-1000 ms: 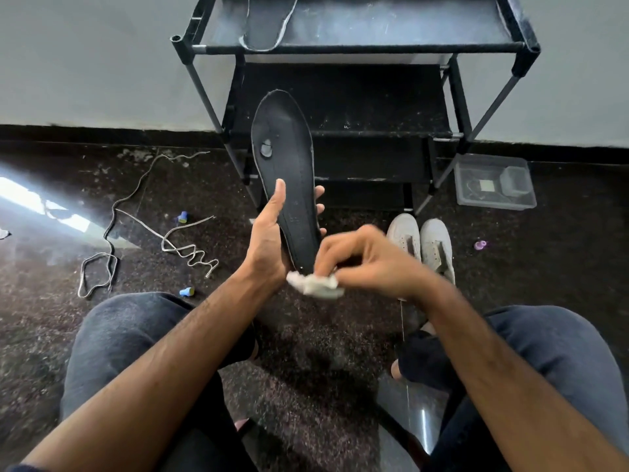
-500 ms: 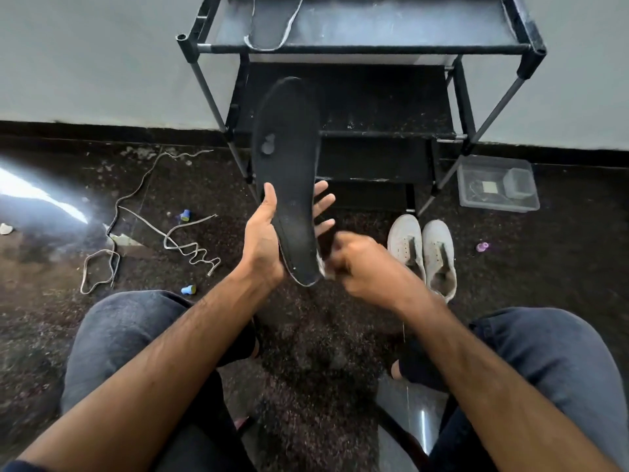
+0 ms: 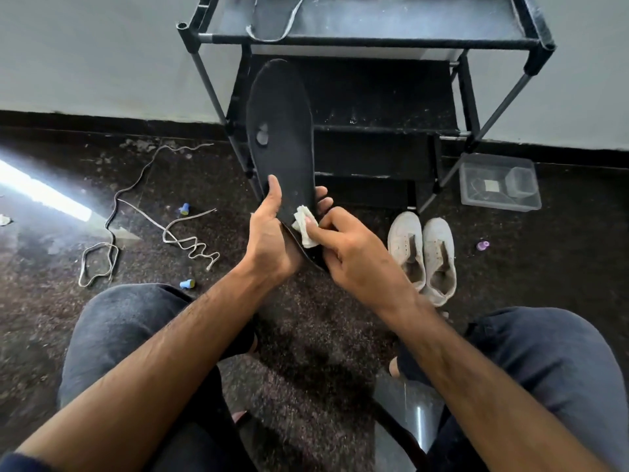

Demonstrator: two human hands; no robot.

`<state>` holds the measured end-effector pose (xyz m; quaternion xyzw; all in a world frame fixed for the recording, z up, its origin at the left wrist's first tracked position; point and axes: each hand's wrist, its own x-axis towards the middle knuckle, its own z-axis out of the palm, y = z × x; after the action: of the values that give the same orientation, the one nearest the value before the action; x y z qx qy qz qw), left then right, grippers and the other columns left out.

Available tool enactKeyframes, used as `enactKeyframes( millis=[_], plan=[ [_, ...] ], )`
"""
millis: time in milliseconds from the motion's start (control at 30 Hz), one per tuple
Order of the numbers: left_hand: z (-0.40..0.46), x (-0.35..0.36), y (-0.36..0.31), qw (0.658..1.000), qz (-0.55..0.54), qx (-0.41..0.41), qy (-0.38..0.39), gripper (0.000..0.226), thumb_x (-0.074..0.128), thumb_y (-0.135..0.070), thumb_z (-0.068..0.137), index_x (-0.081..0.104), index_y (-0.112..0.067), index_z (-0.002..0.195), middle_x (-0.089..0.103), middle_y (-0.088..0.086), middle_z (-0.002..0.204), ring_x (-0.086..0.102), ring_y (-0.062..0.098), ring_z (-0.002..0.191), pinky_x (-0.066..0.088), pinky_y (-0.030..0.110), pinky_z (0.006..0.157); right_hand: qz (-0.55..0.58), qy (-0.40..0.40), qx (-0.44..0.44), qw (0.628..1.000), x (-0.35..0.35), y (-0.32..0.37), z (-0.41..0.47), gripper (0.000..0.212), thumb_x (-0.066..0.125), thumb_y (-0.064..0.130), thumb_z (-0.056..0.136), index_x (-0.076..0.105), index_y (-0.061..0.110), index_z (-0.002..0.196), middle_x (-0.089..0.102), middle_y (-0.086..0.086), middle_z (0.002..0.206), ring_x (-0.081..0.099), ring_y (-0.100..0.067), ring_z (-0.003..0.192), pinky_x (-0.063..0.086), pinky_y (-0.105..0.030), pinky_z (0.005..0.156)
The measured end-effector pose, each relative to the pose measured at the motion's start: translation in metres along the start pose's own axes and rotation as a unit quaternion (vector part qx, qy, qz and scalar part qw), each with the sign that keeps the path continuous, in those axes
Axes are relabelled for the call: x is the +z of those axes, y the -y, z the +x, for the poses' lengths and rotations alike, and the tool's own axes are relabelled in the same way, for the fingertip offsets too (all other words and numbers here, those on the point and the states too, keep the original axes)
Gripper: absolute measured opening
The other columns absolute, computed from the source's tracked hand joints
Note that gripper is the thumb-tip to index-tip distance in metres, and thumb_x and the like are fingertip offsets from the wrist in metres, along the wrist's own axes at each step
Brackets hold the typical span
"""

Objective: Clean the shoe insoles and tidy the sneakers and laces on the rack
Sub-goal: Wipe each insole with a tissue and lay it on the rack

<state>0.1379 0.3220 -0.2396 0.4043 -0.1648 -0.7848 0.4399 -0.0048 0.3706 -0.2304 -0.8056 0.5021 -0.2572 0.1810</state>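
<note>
My left hand (image 3: 269, 236) grips the heel end of a black insole (image 3: 282, 131), which stands upright in front of the black rack (image 3: 367, 40). My right hand (image 3: 354, 253) pinches a small white wipe (image 3: 304, 224) and presses it against the insole's lower face. A second insole (image 3: 272, 15) with a pale edge lies on the rack's top shelf. Two white sneakers (image 3: 422, 253) without laces stand side by side on the floor, right of my hands. White laces (image 3: 149, 226) lie loose on the dark floor at the left.
A clear plastic box (image 3: 500, 182) sits on the floor by the rack's right leg. Two small blue caps (image 3: 185, 208) (image 3: 187, 284) lie near the laces and a purple one (image 3: 482, 245) lies right of the sneakers. My knees frame the bottom of the view.
The wipe has gone from below the insole's heel, behind its edge, up onto its lower face. My left hand has kept its grip and the insole has stayed upright.
</note>
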Motion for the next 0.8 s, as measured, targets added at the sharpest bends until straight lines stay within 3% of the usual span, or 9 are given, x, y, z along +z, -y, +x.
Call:
enactKeyframes(
  millis=[133, 167, 300, 367, 500, 667, 700, 800],
  plan=[
    [0.001, -0.005, -0.006, 0.998, -0.031, 0.057, 0.007, 0.068, 0.034, -0.062, 0.103, 0.066, -0.005, 0.118, 0.069, 0.010, 0.110, 0.066, 0.023, 0.099, 0.056, 0.051, 0.089, -0.073, 0.181, 0.091, 0.977, -0.012, -0.016, -0.006, 0.018, 0.064, 0.016, 0.094, 0.078, 0.018, 0.106, 0.057, 0.004, 0.102, 0.062, -0.021, 0.094, 0.054, -0.039, 0.081],
    [0.002, -0.005, -0.006, 0.998, -0.018, 0.065, 0.010, 0.069, 0.033, -0.063, 0.103, 0.065, -0.004, 0.122, 0.068, 0.010, 0.111, 0.064, 0.022, 0.096, 0.056, 0.049, 0.086, -0.080, 0.181, 0.114, 0.974, -0.014, -0.018, -0.008, 0.019, 0.065, 0.017, 0.093, 0.079, 0.019, 0.106, 0.058, 0.005, 0.100, 0.063, -0.019, 0.092, 0.054, -0.039, 0.080],
    [0.000, -0.001, -0.002, 0.998, 0.016, 0.064, 0.009, 0.077, 0.028, -0.064, 0.103, 0.063, 0.002, 0.121, 0.067, 0.014, 0.102, 0.062, 0.024, 0.087, 0.056, 0.039, 0.076, -0.023, -0.064, 0.103, 0.992, -0.029, -0.014, -0.004, 0.018, 0.070, 0.009, 0.091, 0.079, 0.010, 0.107, 0.060, 0.001, 0.092, 0.060, -0.013, 0.081, 0.054, -0.028, 0.071],
    [-0.002, 0.001, -0.002, 0.999, 0.015, 0.039, 0.028, 0.078, 0.028, -0.067, 0.102, 0.066, 0.000, 0.113, 0.066, 0.014, 0.097, 0.064, 0.025, 0.087, 0.056, 0.038, 0.080, 0.026, -0.109, 0.059, 0.992, -0.028, -0.003, 0.000, 0.024, 0.068, 0.003, 0.092, 0.075, 0.004, 0.114, 0.061, -0.003, 0.097, 0.059, -0.014, 0.085, 0.052, -0.024, 0.074],
    [0.002, -0.004, -0.005, 0.999, -0.012, 0.050, 0.000, 0.072, 0.030, -0.063, 0.103, 0.072, -0.005, 0.103, 0.069, 0.009, 0.100, 0.063, 0.018, 0.084, 0.056, 0.035, 0.077, 0.005, 0.009, -0.005, 1.000, 0.001, 0.018, -0.005, 0.033, 0.056, 0.000, 0.097, 0.065, 0.000, 0.129, 0.057, -0.010, 0.107, 0.058, -0.027, 0.098, 0.054, -0.039, 0.086],
    [0.006, -0.009, -0.008, 0.995, -0.032, 0.091, 0.005, 0.070, 0.029, -0.062, 0.104, 0.059, -0.003, 0.128, 0.070, 0.008, 0.111, 0.063, 0.018, 0.086, 0.055, 0.039, 0.077, -0.057, 0.223, 0.047, 0.972, -0.016, -0.009, -0.012, 0.017, 0.067, 0.021, 0.095, 0.078, 0.020, 0.108, 0.055, 0.007, 0.100, 0.057, -0.015, 0.097, 0.054, -0.039, 0.084],
    [0.005, -0.007, -0.007, 0.995, -0.025, 0.093, 0.011, 0.068, 0.028, -0.061, 0.104, 0.061, -0.005, 0.125, 0.070, 0.009, 0.112, 0.063, 0.018, 0.086, 0.054, 0.040, 0.077, -0.059, 0.206, 0.061, 0.975, -0.019, -0.012, -0.013, 0.016, 0.067, 0.022, 0.095, 0.079, 0.019, 0.105, 0.056, 0.007, 0.099, 0.057, -0.013, 0.095, 0.055, -0.039, 0.083],
    [0.003, -0.005, -0.002, 0.996, -0.013, 0.089, 0.012, 0.068, 0.027, -0.061, 0.105, 0.068, -0.007, 0.116, 0.069, 0.009, 0.112, 0.061, 0.020, 0.088, 0.052, 0.042, 0.078, -0.065, 0.017, 0.068, 0.995, -0.030, -0.013, -0.009, 0.014, 0.068, 0.012, 0.091, 0.080, 0.011, 0.098, 0.060, 0.002, 0.091, 0.058, -0.014, 0.086, 0.056, -0.034, 0.076]
  ],
)
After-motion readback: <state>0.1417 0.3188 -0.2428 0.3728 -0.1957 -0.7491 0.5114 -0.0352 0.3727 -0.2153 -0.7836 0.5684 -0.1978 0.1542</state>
